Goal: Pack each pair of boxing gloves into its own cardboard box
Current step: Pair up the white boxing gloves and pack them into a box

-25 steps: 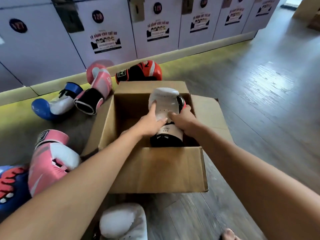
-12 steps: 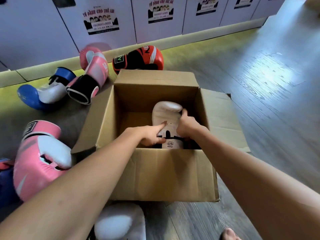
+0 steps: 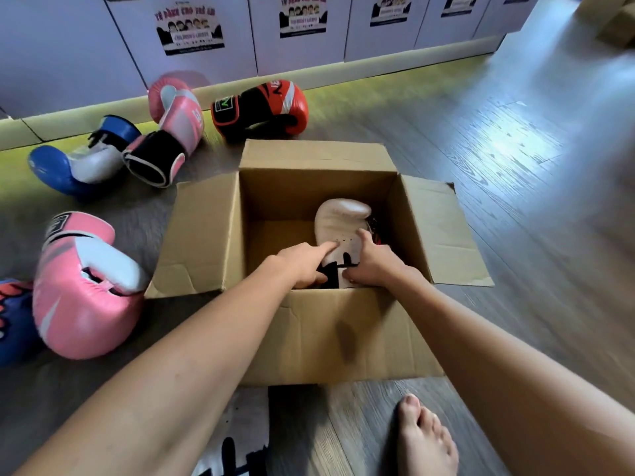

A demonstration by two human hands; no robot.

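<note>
Down has gone the white glove (image 3: 340, 225): a second ago it stood above the rim, and now it lies low in the box (image 3: 336, 338), padded end toward the far wall, cuff toward the near wall, close along the right wall.

The box sits on the wood floor (image 3: 515, 235) with its left, right and far flaps folded outward. Beyond its far-left corner lie a red glove (image 3: 268, 108), a small pink glove (image 3: 178, 118) and a blue glove (image 3: 68, 166). A large pink glove (image 3: 79, 297) lies just beside the left flap. The mate (image 3: 240, 434), also white, lies outside the near wall, partly hidden by the left forearm.

Both hands are inside the box at the cuff end. The left hand (image 3: 302, 262) has its forefinger laid along the glove and its other fingers curled at the cuff. The right hand (image 3: 374, 266) grips the cuff with its thumb up on the glove.

The step appears to be seating this first glove. It would go best pressed flat to the bottom and kept tight to the right wall, so that the left half stays free for the mate. The padding will likely spring back, so the person should let go only once it rests without lifting. A glove left tilted could crowd out the mate or hold the flaps up.
</note>
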